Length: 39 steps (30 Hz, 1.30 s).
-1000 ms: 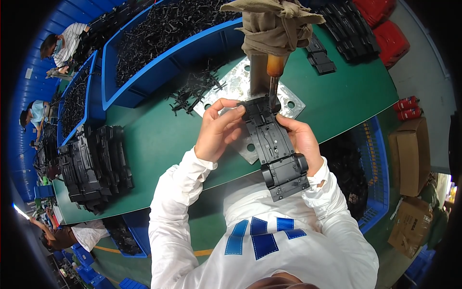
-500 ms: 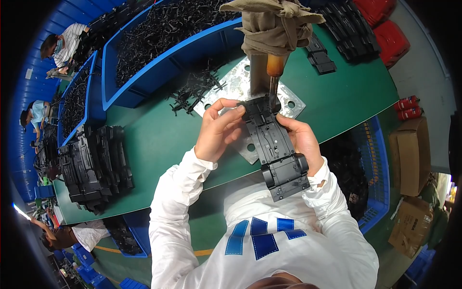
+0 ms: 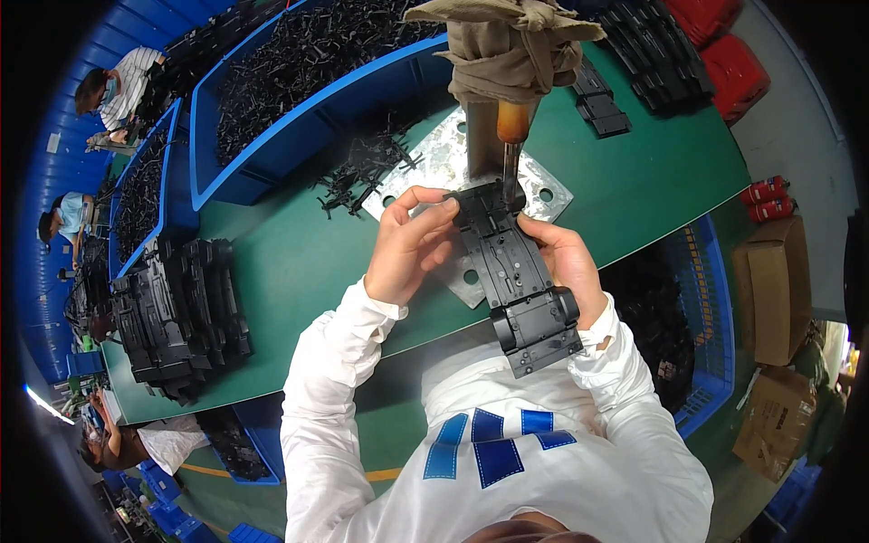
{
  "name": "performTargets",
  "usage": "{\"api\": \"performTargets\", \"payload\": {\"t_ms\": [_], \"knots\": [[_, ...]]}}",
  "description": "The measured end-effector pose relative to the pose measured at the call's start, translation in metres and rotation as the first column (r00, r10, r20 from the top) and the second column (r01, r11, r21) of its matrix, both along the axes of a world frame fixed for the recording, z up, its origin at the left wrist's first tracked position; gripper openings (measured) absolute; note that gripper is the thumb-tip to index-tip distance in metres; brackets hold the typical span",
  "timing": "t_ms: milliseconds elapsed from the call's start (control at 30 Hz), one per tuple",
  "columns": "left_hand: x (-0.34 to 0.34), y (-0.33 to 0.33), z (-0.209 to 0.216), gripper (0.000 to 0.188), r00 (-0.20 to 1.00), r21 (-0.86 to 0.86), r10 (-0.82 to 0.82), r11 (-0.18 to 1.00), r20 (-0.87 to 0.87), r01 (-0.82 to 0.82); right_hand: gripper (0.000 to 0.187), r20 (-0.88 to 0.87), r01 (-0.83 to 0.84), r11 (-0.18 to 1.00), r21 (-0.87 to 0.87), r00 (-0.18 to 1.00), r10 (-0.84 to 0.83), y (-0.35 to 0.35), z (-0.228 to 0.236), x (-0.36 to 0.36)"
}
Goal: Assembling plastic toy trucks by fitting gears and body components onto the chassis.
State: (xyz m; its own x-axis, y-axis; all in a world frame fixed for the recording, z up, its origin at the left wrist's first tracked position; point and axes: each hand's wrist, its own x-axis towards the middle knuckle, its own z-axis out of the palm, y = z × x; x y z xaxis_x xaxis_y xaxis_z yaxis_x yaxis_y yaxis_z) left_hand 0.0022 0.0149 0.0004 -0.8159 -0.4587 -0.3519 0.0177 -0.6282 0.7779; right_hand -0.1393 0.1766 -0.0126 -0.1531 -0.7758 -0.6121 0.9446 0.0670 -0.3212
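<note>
Between my hands is a long black moulded plastic part (image 3: 511,262), its far end over a shiny metal plate (image 3: 434,149) on the bench. My left hand (image 3: 408,242) pinches the part's far left corner between thumb and fingers. The right edge is gripped by my right hand (image 3: 568,262), thumb on top and fingers mostly hidden beneath. A metal-tipped tool with an amber handle (image 3: 512,124) comes down onto the part's far right end. Its upper body is wrapped in knotted tan cloth (image 3: 507,50). Small black branched pieces (image 3: 358,172) lie loose left of the plate.
A blue bin (image 3: 317,118) heaped with small black pieces stands at the far left. Black parts are stacked on the left (image 3: 181,317) and far right (image 3: 656,59) of the green table (image 3: 272,271). A blue crate (image 3: 720,362) and cardboard boxes (image 3: 774,294) stand right. People work at left.
My hands and the black part stay almost in the same place, with the tool still down at its far end. At lower left, another person's head and arm have shifted slightly.
</note>
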Motion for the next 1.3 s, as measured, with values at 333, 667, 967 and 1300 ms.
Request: {"api": "performTargets", "payload": {"t_ms": [333, 667, 967, 1300], "knots": [[0.001, -0.002, 0.0, 0.016, 1.0, -0.014, -0.021, 1.0, -0.008, 0.021, 0.031, -0.029, 0.022, 1.0, 0.014, 0.999, -0.022, -0.002, 0.007, 0.002], [0.001, -0.002, -0.001, 0.016, 0.999, -0.008, -0.02, 1.0, -0.028, 0.02, 0.033, -0.02, 0.018, 1.0, 0.011, 1.0, -0.018, -0.001, 0.007, 0.004], [0.0, -0.001, -0.001, 0.017, 1.0, -0.007, -0.01, 1.0, -0.022, 0.01, 0.033, -0.065, -0.01, 1.0, -0.017, 0.998, 0.009, 0.0, -0.001, 0.0], [0.001, -0.001, 0.0, 0.016, 1.0, -0.01, -0.01, 1.0, -0.014, 0.01, 0.03, -0.016, 0.013, 1.0, 0.027, 1.0, -0.012, -0.002, 0.014, 0.003]]}}
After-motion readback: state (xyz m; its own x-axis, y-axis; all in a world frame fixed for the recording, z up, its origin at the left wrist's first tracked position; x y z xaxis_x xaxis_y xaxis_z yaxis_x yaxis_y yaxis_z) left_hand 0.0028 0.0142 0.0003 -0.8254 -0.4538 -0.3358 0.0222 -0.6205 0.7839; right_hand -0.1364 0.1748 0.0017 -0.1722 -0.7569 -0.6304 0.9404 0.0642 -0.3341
